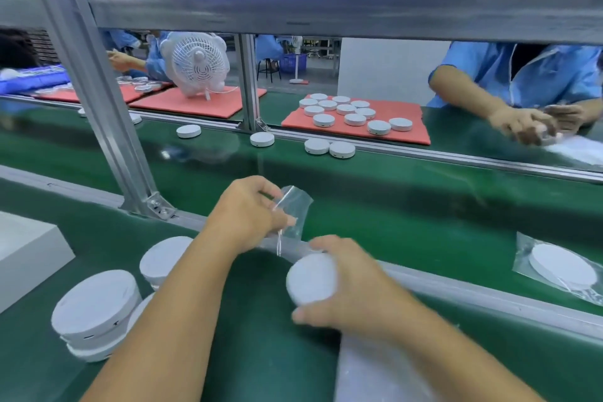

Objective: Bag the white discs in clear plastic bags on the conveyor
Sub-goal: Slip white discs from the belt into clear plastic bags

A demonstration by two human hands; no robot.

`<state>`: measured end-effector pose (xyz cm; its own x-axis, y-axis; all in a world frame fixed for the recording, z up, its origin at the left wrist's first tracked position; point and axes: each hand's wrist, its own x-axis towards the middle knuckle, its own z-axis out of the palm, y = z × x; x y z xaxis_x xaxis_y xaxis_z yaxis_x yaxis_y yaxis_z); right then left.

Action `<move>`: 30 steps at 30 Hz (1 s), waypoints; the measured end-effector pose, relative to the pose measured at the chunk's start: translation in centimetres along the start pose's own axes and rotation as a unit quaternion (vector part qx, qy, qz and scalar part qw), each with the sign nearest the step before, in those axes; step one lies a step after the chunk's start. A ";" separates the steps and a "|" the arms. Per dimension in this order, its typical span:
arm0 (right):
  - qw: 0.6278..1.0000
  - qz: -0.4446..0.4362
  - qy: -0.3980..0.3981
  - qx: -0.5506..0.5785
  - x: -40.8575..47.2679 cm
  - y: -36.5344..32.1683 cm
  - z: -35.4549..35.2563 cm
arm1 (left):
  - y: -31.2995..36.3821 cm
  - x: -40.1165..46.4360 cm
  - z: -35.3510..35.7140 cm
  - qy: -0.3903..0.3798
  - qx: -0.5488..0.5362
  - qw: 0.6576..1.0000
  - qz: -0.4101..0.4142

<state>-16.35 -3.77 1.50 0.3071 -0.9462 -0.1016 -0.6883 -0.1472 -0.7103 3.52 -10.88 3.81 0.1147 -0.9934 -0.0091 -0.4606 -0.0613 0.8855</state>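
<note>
While left hand (251,212) pinches crinkly clear bag (295,209), right hand (342,284) apparently cups smooth round disc (311,279).

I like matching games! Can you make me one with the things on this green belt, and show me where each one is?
Things:
1. clear bag
2. bare white disc
3. bagged disc
4. white fan

Places:
A. standing on a pink mat
B. lying alone on the belt, far right
C. pinched in the left hand
D. gripped in the right hand

Pairs: 1-C, 2-D, 3-B, 4-A
</note>
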 end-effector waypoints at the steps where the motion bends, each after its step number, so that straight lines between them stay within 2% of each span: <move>1: 0.996 0.033 0.023 0.085 0.1 1.1 -1.6 | -0.1 -0.1 0.3 -0.011 -0.006 1.000 0.005; 2: 0.981 0.045 0.040 0.184 0.0 2.0 -2.9 | -0.1 -0.2 0.6 -0.024 -0.013 1.000 0.007; 4: 0.922 0.047 0.053 0.381 -0.2 3.3 -4.6 | 0.0 -0.5 1.3 -0.047 -0.032 0.998 0.010; 6: 0.865 0.075 0.087 0.488 -0.1 3.9 -5.1 | 0.3 -0.7 2.1 -0.070 -0.055 0.996 0.014; 7: 0.857 0.110 0.110 0.491 0.2 4.1 -5.3 | 0.5 -0.9 2.5 -0.080 -0.062 0.995 0.016; 10: 0.897 0.205 0.160 0.357 0.7 4.9 -5.5 | 1.0 -1.4 3.3 -0.125 -0.114 0.985 0.016; 12: 0.924 0.193 0.132 0.303 0.5 5.1 -5.3 | 1.3 -1.6 3.7 -0.156 -0.153 0.976 0.016; 15: 0.941 0.144 0.083 0.296 0.1 5.1 -5.2 | 1.5 -1.8 4.1 -0.185 -0.167 0.968 0.023; 19: 0.953 0.115 0.086 0.266 -0.1 5.4 -5.9 | 1.4 -2.0 4.3 -0.200 -0.112 0.973 0.013; 21: 0.962 0.145 0.073 0.220 -0.1 5.9 -6.3 | 0.9 -1.8 4.4 -0.192 -0.087 0.978 0.010; 23: 0.938 0.220 0.113 0.242 0.0 6.6 -6.7 | 0.7 -1.8 4.6 -0.176 -0.068 0.982 0.000; 25: 0.873 0.247 0.164 0.387 0.2 7.1 -7.2 | 0.8 -2.1 5.1 -0.182 -0.072 0.980 -0.029; 26: 0.849 0.227 0.186 0.438 0.2 7.4 -7.4 | 0.8 -2.3 5.3 -0.183 -0.074 0.980 -0.035; 27: 0.844 0.189 0.205 0.457 0.2 7.6 -7.6 | 0.7 -2.3 5.4 -0.184 -0.074 0.979 -0.036; 30: 0.852 0.041 0.243 0.462 0.3 7.7 -8.0 | 0.7 -2.1 5.6 -0.192 -0.067 0.979 -0.032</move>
<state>-26.86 -7.46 1.57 -0.1801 -0.9830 -0.0356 0.1853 0.0016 -0.9827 -2.02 -9.37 1.87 -0.2124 -0.9525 -0.2180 -0.3413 -0.1367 0.9300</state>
